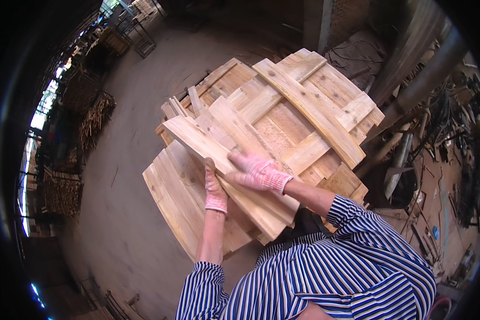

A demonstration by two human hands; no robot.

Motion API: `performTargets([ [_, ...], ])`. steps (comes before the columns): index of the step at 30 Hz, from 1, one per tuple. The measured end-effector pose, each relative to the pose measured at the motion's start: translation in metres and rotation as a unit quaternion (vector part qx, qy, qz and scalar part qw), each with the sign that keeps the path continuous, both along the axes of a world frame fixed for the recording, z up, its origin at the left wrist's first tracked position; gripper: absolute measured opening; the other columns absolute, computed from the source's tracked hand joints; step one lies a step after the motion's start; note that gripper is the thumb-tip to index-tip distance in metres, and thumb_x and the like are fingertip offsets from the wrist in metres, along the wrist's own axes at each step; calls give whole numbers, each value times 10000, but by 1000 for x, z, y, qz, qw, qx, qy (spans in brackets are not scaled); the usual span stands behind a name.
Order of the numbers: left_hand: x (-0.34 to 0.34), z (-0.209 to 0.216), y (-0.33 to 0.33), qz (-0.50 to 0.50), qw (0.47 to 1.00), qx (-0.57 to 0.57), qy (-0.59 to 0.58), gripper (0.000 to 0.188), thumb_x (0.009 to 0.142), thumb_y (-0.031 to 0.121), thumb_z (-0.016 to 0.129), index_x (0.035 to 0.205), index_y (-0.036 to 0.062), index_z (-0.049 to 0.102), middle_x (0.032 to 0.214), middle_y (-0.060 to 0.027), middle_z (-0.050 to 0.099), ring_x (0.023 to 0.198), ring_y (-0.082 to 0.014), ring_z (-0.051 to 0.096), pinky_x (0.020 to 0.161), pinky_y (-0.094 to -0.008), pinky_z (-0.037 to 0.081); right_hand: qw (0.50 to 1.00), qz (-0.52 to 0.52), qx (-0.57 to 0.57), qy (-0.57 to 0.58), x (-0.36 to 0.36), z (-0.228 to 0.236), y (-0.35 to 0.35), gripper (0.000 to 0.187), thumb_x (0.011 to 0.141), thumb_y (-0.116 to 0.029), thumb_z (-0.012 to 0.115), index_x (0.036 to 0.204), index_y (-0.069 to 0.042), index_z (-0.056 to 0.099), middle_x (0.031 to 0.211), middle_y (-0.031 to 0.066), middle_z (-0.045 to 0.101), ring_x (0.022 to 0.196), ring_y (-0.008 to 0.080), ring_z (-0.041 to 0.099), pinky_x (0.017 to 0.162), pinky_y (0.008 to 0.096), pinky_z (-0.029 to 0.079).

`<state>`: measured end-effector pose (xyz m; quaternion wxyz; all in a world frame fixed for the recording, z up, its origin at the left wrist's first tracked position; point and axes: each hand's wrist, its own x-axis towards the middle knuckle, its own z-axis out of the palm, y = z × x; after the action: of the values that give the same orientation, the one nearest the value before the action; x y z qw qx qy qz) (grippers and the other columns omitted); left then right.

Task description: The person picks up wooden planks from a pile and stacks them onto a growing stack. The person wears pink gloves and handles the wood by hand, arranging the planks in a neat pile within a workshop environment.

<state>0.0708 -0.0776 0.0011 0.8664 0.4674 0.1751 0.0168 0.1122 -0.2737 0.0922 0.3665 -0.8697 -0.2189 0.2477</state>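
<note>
A pale wooden plank (192, 141) slants across the middle, its near end close to my body. My left hand (215, 188), in a pinkish-white work glove with a darkened thumb, grips the plank's left edge. My right hand (256, 170), gloved alike and slightly blurred, lies on the plank's right side with fingers stretched out. Under and left of it rest several boards side by side (168, 193). Beyond my right hand lies a wooden panel with crosspieces (276, 128), and a long knotted board (312, 109) lies over it.
More wooden pieces (226, 74) sit at the pile's far side. Thick pipes or posts (410, 90) lean at the right above scattered scrap (432, 213). Bundled sticks (97, 114) and stacked wood (63, 191) line the left beyond the concrete floor (122, 133).
</note>
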Motion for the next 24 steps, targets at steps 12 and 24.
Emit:
performTargets([
  [12, 44, 4, -20, -6, 999, -50, 6, 1017, 855, 849, 529, 1310, -60, 541, 1170, -241, 675, 951, -360, 706, 848, -481, 611, 982, -123, -129, -59, 71, -29, -70, 833, 834, -589, 673, 1521, -163, 474, 1170, 217, 582, 1080, 355, 603, 860, 492, 516],
  [24, 63, 40, -57, -4, 997, -76, 11, 972, 868, 843, 515, 1316, -18, 537, 1183, -233, 672, 1028, -363, 685, 892, -498, 584, 927, -232, -243, -164, 145, -51, -166, 846, 804, -485, 792, 1545, -270, 445, 1545, 267, 412, 1413, 458, 423, 1099, 567, 395],
])
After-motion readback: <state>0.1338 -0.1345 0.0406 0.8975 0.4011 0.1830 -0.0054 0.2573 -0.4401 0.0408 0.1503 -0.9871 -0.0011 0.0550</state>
